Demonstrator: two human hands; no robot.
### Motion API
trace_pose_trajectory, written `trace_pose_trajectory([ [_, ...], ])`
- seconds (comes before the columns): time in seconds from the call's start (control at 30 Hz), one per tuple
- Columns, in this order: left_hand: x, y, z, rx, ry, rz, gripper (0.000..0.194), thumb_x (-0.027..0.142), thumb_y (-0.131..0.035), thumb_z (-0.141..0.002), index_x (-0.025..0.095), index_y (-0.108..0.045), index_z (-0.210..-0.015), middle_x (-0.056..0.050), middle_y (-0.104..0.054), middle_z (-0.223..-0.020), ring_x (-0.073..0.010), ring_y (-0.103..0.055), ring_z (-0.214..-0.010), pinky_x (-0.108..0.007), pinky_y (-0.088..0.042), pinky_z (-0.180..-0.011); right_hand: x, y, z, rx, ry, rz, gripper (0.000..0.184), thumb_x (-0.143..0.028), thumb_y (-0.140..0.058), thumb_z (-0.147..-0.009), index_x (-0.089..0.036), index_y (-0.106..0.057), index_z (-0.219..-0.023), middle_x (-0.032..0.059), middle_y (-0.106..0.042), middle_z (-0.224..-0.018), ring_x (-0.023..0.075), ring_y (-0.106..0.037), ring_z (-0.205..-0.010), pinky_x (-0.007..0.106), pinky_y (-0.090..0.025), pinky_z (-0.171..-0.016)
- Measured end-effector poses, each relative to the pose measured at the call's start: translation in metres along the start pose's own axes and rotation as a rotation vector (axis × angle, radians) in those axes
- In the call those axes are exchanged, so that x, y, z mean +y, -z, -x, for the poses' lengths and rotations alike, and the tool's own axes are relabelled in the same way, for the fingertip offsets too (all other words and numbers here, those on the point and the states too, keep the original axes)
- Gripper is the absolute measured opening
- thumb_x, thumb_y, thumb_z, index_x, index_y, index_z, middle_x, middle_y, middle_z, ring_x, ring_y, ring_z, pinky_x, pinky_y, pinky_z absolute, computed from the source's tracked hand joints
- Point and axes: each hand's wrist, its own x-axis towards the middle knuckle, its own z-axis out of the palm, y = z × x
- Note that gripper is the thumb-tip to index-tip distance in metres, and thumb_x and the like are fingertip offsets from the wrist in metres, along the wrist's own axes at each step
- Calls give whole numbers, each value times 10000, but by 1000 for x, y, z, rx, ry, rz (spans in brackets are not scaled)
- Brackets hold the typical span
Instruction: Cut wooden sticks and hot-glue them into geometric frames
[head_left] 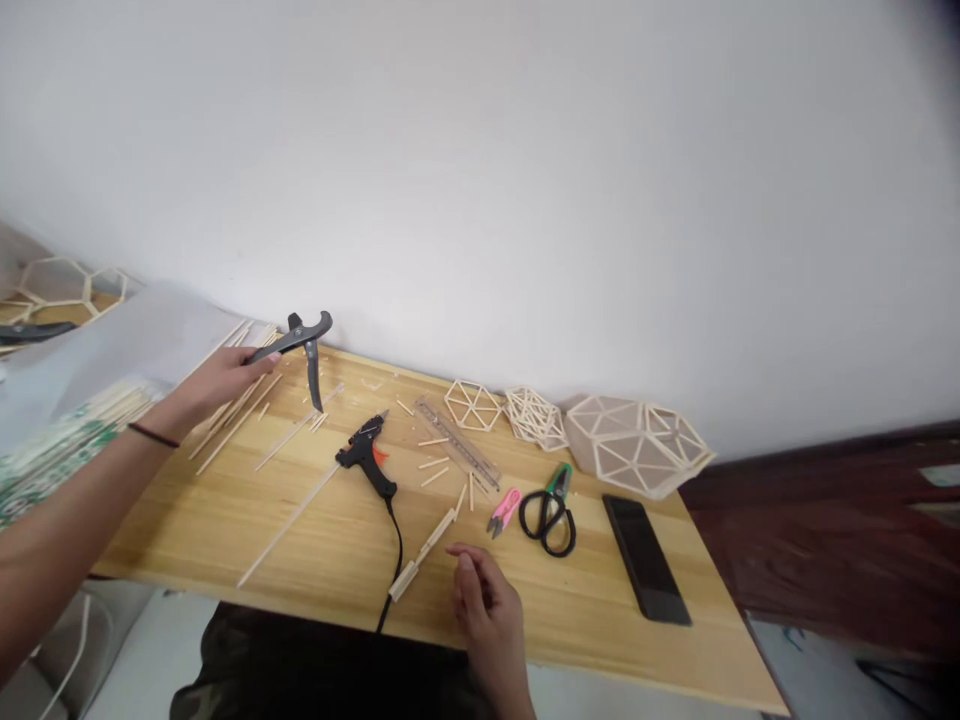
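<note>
My left hand (229, 378) is closed around one handle of a grey pipe cutter (289, 342). The cutter's other handle hangs down, spread apart from the first. Below that hand, several long thin wooden sticks (232, 420) lie on the table (300, 550). Near the front edge, my right hand (487, 610) is loosely curled with the index finger reaching out; no object shows in it. Just left of its fingertips are small bundles of short sticks (405, 580). A black glue gun (370, 455) lies between my hands, a long glue stick (289, 525) in its back end.
A clear ruler (457, 443), pink thread snips (504, 512), black-handled scissors (547, 522) and a phone (646, 560) lie to the right. Stick-built frames (637, 447) stand along the wall. Packed sticks (67, 450) are at left. The glue gun's cord (397, 545) runs over the front edge.
</note>
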Motion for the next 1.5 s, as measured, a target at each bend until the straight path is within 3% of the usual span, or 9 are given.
trace_pose_trajectory([
  [0.2, 13, 0, -40, -134, -30, -206, 467, 561, -512, -931, 174, -466, -675, 52, -412, -602, -107, -380, -633, -230, -261, -594, 7, -8, 1, 101, 45, 44, 405, -561, -563, -940, -201, -744, -903, -10, -554, -588, 165, -428, -503, 275, -325, -482],
  [0.43, 17, -11, -49, -267, -146, -392, 510, 629, -510, -924, 142, -642, -855, 27, -608, -711, -153, -519, -716, -220, -328, -654, -3, -15, -1, 57, 201, 164, 322, -383, -473, -1004, -196, -715, -903, 14, -626, -675, 163, -504, -540, 279, -389, -525],
  [0.57, 14, -12, -51, -234, -196, -499, 439, 551, -520, -943, 143, -644, -838, 12, -605, -685, -158, -492, -687, -225, -309, -632, -28, -35, -16, -48, 357, 279, 225, -292, -474, -991, -206, -682, -1003, 74, -663, -898, 219, -617, -797, 348, -517, -751],
  [0.7, 11, -10, -52, -192, -274, -576, 319, 426, -582, -925, 142, -627, -788, -11, -592, -735, -165, -475, -725, -230, -307, -639, -55, -68, -45, -150, 457, 435, 310, -281, -587, -937, -185, -611, -1230, 152, -611, -1223, 301, -539, -1184, 461, -448, -1045],
  [0.83, 9, -9, -44, -159, -318, -617, 252, 362, -573, -927, 131, -663, -882, -49, -614, -893, -187, -514, -824, -246, -364, -693, -65, -98, -74, -207, 402, 604, 407, -322, -675, -901, -149, -589, -1259, 182, -619, -1199, 351, -537, -1166, 527, -444, -1030],
  [1.0, 17, -4, -34, -64, -354, -609, 332, 369, -472, -981, 118, -653, -1103, -96, -592, -1098, -219, -541, -951, -298, -440, -821, -66, -113, -92, -270, 307, 659, 228, -201, -633, -891, -127, -614, -1106, 194, -675, -1095, 353, -610, -1088, 499, -470, -955],
  [1.2, 52, -3, -29, 18, -469, -516, 337, 313, -419, -994, 97, -621, -1155, -97, -581, -1147, -198, -550, -995, -324, -446, -952, -69, -95, -95, -237, 172, 351, 289, -222, -639, -793, -159, -604, -1074, 126, -701, -959, 304, -650, -874, 421, -492, -772],
  [1.37, 85, -29, -19, 25, -569, -407, 317, 353, -405, -990, 141, -624, -1077, -85, -613, -1101, -194, -595, -984, -303, -466, -891, -71, -67, -82, -184, 87, -135, 188, -310, -572, -809, -228, -577, -978, -42, -535, -663, 174, -530, -598, 309, -430, -594],
  [1.5, 110, -75, 27, -285, -636, -309, 307, 385, -403, -998, 185, -632, -953, -66, -688, -911, -206, -636, -809, -315, -462, -735, -78, -43, -57, -108, 50, -527, 149, -391, -491, -872, -252, -476, -922, -110, -313, -573, 119, -339, -465, 268, -363, -518],
])
